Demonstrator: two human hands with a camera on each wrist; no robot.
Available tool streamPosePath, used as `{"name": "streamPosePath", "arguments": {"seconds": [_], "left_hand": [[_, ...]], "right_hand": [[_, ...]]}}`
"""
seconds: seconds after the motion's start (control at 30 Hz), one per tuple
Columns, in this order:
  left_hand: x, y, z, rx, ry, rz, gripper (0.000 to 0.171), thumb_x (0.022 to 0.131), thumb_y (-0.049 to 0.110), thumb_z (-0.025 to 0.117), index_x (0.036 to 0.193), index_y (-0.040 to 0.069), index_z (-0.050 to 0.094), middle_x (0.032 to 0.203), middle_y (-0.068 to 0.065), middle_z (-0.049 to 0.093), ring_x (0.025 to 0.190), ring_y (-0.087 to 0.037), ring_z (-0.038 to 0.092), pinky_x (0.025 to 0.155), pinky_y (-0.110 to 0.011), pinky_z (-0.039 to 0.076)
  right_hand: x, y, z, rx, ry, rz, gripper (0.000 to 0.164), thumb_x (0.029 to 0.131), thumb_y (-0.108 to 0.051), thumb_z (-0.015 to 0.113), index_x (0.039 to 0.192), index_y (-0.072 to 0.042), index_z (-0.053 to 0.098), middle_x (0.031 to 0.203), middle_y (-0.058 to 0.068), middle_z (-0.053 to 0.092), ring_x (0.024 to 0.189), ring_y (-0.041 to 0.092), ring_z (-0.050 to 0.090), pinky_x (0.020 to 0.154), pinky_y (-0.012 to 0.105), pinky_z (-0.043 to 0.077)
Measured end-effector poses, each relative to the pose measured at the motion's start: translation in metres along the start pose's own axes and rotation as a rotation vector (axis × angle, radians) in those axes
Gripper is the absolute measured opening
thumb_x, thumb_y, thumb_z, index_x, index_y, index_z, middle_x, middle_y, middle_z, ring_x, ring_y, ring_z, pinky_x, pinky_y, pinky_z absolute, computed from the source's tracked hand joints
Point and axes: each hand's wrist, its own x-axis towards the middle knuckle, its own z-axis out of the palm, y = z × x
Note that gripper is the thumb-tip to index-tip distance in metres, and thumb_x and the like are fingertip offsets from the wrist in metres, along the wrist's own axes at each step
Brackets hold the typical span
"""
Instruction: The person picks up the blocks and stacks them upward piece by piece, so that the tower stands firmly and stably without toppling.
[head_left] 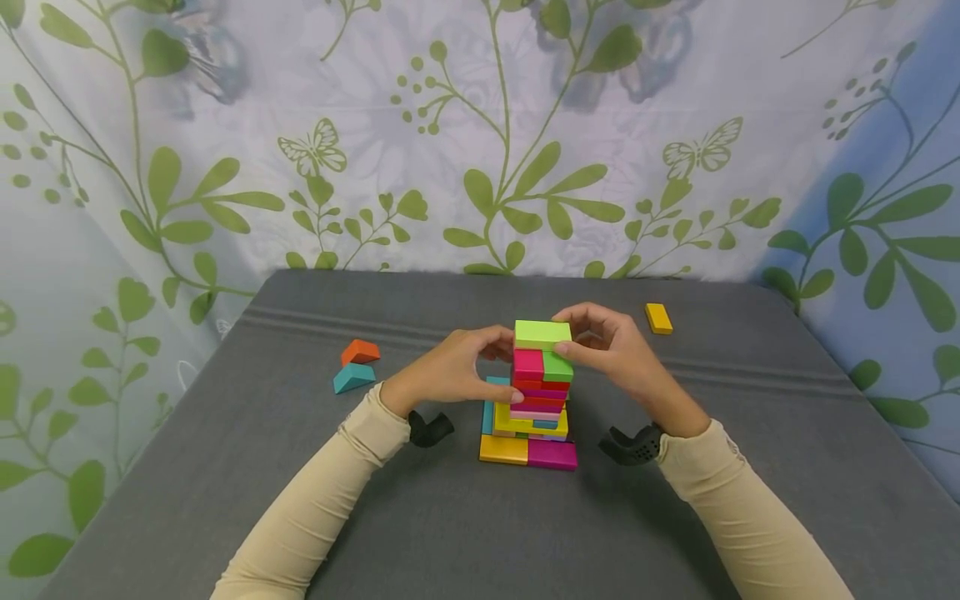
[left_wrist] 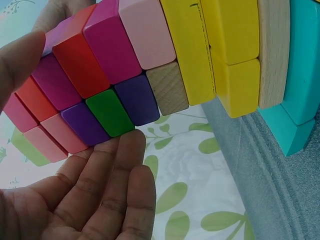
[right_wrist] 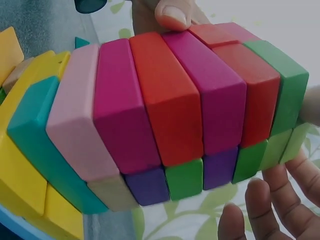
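A tower of colourful wooden blocks (head_left: 538, 398) stands in front of me, in red, magenta, pink, yellow and other colours. My left hand (head_left: 456, 367) holds its left side, thumb against the near face and fingers behind; in the left wrist view the fingertips (left_wrist: 132, 142) touch the back around a green block (left_wrist: 111, 112). At the top, my right hand (head_left: 618, 354) pinches a light green block (head_left: 542, 335) lying across the tower. Its thumb is in front and its fingers are behind, some of them spread free of the blocks in the right wrist view.
Orange (head_left: 361, 351) and teal (head_left: 354, 377) angled blocks lie left on the grey table (head_left: 420, 533). A yellow block (head_left: 658, 318) lies at the back right. Yellow (head_left: 504, 450) and magenta (head_left: 552, 455) blocks form the tower's near base. A leaf-patterned curtain (head_left: 375, 167) hangs behind.
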Motion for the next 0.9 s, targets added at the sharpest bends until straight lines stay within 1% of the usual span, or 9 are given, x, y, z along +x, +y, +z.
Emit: {"name": "streamPosePath", "arguments": {"seconds": [0.13,0.23,0.33,0.47,0.57,0.63,0.7,0.8,0.9], "left_hand": [[0.001,0.001,0.000,0.000,0.000,-0.009,0.067,0.093,0.019,0.086,0.147,-0.004,0.055,0.138,-0.015,0.068,0.124,-0.036,0.065,0.110,-0.039,0.052],[0.002,0.001,0.000,0.011,-0.001,-0.017,0.067,0.093,0.020,0.086,0.147,-0.004,0.055,0.138,-0.014,0.068,0.123,-0.032,0.065,0.110,-0.037,0.052],[0.002,0.002,0.000,0.021,0.000,-0.022,0.068,0.093,0.020,0.086,0.147,-0.004,0.055,0.138,-0.015,0.068,0.122,-0.028,0.065,0.110,-0.038,0.052],[0.002,0.002,0.000,0.022,0.001,-0.023,0.068,0.093,0.020,0.087,0.147,-0.005,0.055,0.138,-0.015,0.067,0.122,-0.031,0.065,0.110,-0.042,0.052],[0.001,0.002,0.000,0.011,-0.001,-0.018,0.067,0.093,0.019,0.086,0.147,-0.005,0.055,0.138,-0.016,0.067,0.124,-0.037,0.064,0.111,-0.049,0.052],[0.001,0.002,0.000,0.000,-0.001,-0.016,0.067,0.093,0.018,0.086,0.147,-0.006,0.054,0.138,-0.017,0.067,0.124,-0.040,0.063,0.112,-0.055,0.050],[0.001,0.002,0.000,-0.004,-0.002,-0.015,0.068,0.093,0.018,0.086,0.147,-0.006,0.054,0.138,-0.018,0.067,0.125,-0.041,0.063,0.112,-0.057,0.050],[0.001,0.001,0.000,0.001,-0.003,-0.019,0.068,0.093,0.019,0.086,0.147,-0.006,0.054,0.138,-0.018,0.067,0.125,-0.041,0.063,0.112,-0.057,0.050],[0.001,0.002,0.000,0.010,-0.004,-0.028,0.068,0.093,0.019,0.086,0.148,-0.006,0.054,0.138,-0.017,0.066,0.125,-0.040,0.063,0.112,-0.053,0.051]], "right_hand": [[0.000,0.000,-0.013,0.024,0.025,0.014,0.027,0.105,-0.004,0.066,0.132,-0.005,0.066,0.122,0.001,0.068,0.108,0.020,0.064,0.092,0.027,0.056],[0.002,0.007,-0.032,0.054,0.070,-0.010,0.025,0.110,-0.007,0.061,0.131,-0.017,0.069,0.123,0.000,0.068,0.107,0.018,0.063,0.091,0.026,0.056],[0.006,0.017,-0.057,0.043,0.119,-0.013,0.023,0.112,-0.010,0.059,0.124,-0.022,0.073,0.119,-0.004,0.070,0.100,0.016,0.063,0.088,0.025,0.055],[0.008,0.034,-0.094,-0.054,0.171,0.083,0.018,0.112,-0.016,0.061,0.119,-0.025,0.076,0.115,-0.012,0.069,0.099,0.010,0.062,0.085,0.020,0.055],[0.009,0.051,-0.120,-0.165,0.192,0.176,0.017,0.113,-0.022,0.061,0.124,-0.017,0.074,0.117,-0.016,0.066,0.105,0.007,0.061,0.086,0.017,0.055],[0.009,0.064,-0.135,-0.248,0.198,0.231,0.026,0.113,-0.025,0.060,0.130,-0.009,0.070,0.120,-0.017,0.063,0.107,0.004,0.060,0.087,0.017,0.054],[0.009,0.078,-0.149,-0.307,0.203,0.272,0.034,0.114,-0.026,0.057,0.136,0.000,0.065,0.125,-0.013,0.062,0.108,0.001,0.059,0.087,0.018,0.054],[0.008,0.097,-0.165,-0.356,0.212,0.342,0.042,0.116,-0.024,0.053,0.144,0.007,0.058,0.139,0.006,0.062,0.108,0.002,0.058,0.086,0.020,0.055],[0.009,0.108,-0.175,-0.408,0.202,0.391,0.044,0.116,-0.018,0.049,0.150,0.009,0.053,0.154,0.027,0.052,0.118,0.018,0.060,0.089,0.028,0.056]]}}
